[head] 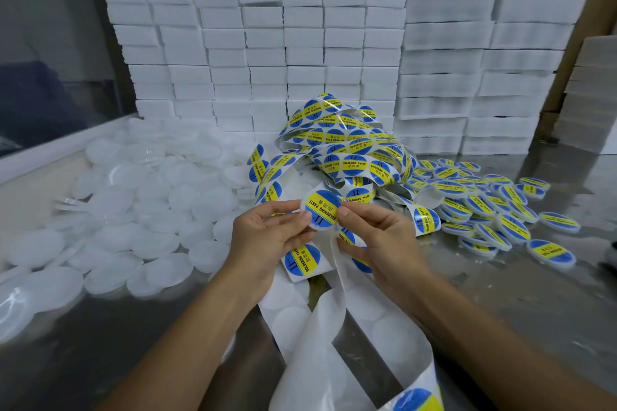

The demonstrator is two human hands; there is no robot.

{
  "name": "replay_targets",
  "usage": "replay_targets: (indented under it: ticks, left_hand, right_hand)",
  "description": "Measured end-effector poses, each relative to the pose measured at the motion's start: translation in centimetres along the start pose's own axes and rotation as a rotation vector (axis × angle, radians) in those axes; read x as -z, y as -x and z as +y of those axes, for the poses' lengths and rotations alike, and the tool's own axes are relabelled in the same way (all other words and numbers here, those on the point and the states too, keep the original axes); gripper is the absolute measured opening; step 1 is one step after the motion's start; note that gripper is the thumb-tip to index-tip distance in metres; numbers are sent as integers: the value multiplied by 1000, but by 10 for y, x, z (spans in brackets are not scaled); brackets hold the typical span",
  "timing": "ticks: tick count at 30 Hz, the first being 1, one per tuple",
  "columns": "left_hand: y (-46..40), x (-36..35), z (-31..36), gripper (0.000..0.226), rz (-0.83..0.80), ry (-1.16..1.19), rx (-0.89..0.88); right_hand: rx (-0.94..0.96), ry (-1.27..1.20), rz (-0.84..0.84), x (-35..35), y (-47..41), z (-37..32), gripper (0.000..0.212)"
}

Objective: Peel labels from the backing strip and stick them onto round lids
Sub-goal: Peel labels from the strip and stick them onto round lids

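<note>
Looking down, I see a round white plastic lid with a glossy blue and yellow label on it, held above the metal table. My left hand pinches its left edge with curled fingers, my right hand pinches its right edge and, I think, also the smooth backing strip hanging below the lid. Left of the lid lies a heap of plain lids; right of it, labelled lids. Behind it stand white foam blocks.

"SOLDERING PASTE" on round labels
</note>
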State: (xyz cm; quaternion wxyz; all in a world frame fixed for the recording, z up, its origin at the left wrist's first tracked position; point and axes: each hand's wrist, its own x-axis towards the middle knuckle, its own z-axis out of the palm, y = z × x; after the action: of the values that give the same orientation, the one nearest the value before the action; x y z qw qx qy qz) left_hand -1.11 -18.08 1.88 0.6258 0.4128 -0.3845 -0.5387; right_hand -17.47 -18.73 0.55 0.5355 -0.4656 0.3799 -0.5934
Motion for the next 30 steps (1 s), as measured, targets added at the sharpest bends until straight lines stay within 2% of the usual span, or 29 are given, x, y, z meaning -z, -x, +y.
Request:
replay_targets:
  ticks: [6, 14, 17, 20, 25, 28, 30]
  left_hand:
    - [2, 0, 1, 22, -16, -57, -61]
    - [5, -1, -1, 26, -21, -360, -303]
    - [8, -4, -1, 32, -43, -429, -373]
    - [9, -5, 0, 34, -61, -382, -357]
    - [9, -4, 1, 20, -134, -57, -176]
    - [9, -3, 0, 25, -155, 9, -113]
    - [8, -3, -1, 21, -185, 23, -97]
  right_hand:
    - [1, 48, 36, -4, 2, -4, 7]
    - [-9, 90, 87, -3, 3, -7, 3]
    - [-11, 56, 106, 0, -1, -5, 20]
    - [-23, 51, 134, 3, -2, -5, 39]
    - [97, 116, 39, -2, 2, 4, 28]
    - [205, 202, -71, -3, 5, 7, 30]
    - [254, 273, -74, -5, 5, 7, 29]
